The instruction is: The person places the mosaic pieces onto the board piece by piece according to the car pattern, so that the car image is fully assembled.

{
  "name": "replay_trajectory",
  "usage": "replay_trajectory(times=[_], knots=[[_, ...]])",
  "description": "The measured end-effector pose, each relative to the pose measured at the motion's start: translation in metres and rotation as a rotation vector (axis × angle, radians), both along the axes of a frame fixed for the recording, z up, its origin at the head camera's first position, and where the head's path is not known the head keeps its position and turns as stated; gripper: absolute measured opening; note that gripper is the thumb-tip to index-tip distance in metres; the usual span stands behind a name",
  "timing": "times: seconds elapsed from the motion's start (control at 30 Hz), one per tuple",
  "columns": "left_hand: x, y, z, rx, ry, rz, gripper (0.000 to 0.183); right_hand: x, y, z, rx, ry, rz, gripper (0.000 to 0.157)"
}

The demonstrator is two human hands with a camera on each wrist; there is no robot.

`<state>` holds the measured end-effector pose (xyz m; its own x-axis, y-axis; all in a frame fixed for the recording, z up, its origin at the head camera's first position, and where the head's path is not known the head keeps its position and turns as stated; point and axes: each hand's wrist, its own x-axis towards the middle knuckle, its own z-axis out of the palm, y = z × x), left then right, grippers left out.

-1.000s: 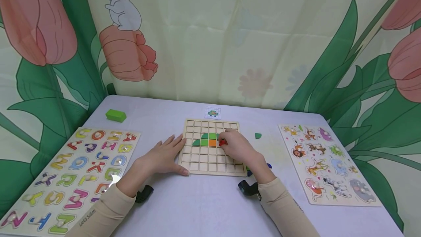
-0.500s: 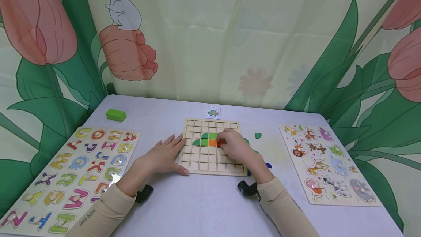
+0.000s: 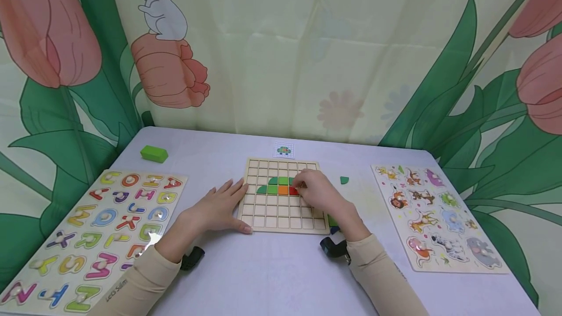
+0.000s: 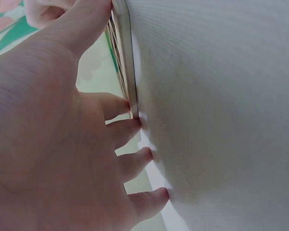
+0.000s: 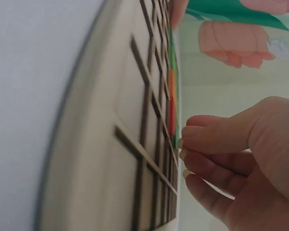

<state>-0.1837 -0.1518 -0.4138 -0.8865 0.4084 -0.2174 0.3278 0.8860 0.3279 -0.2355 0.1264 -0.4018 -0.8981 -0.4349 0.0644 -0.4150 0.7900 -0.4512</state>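
A wooden grid board (image 3: 268, 222) lies mid-table. Green, orange and red pieces fill some of its cells. My left hand (image 3: 218, 207) rests spread along the board's left edge, its thumb at the front-left corner. In the left wrist view, the straight fingers (image 4: 130, 161) meet the tablecloth beside the board. Over the pieces, my right hand (image 3: 317, 190) is bent with thumb and fingertips bunched. Its fingertips are beside the red piece (image 3: 293, 190), which sits next to the orange piece (image 3: 283, 189). In the right wrist view, no piece shows between the fingertips (image 5: 190, 132).
A turtle pattern card (image 3: 284, 150) lies behind the board. A dark green piece (image 3: 344, 180) is right of it; others lie partly under the right forearm. A green block (image 3: 154, 154) stands back left. A letter puzzle (image 3: 101, 238) and an animal puzzle (image 3: 439, 218) flank the board.
The red piece, earlier in the right fingers, now lies in a cell beside the orange piece. The right hand has shifted slightly away from the body. The left hand keeps its place.
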Motion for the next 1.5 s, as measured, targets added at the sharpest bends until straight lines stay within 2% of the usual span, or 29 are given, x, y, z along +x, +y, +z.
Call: replay_trajectory(times=[0.23, 0.57, 0.97, 1.27, 1.5], knots=[[0.000, 0.001, 0.001, -0.001, -0.004, 0.001, 0.119, -0.004, 0.018, 0.010, -0.039, -0.034, -0.073, 0.020], [0.002, 0.001, 0.002, -0.001, -0.008, 0.007, 0.119, -0.012, 0.045, 0.018, 0.014, -0.036, -0.125, 0.019], [0.002, 0.002, 0.001, 0.004, -0.007, 0.012, 0.119, -0.019, 0.062, 0.007, 0.117, -0.167, -0.217, 0.031], [-0.001, 0.002, -0.001, -0.003, -0.008, 0.015, 0.120, -0.023, 0.061, -0.001, 0.118, -0.134, -0.201, 0.034], [0.001, 0.001, 0.000, -0.001, -0.009, 0.016, 0.119, -0.024, 0.061, -0.003, 0.117, -0.161, -0.213, 0.031]])
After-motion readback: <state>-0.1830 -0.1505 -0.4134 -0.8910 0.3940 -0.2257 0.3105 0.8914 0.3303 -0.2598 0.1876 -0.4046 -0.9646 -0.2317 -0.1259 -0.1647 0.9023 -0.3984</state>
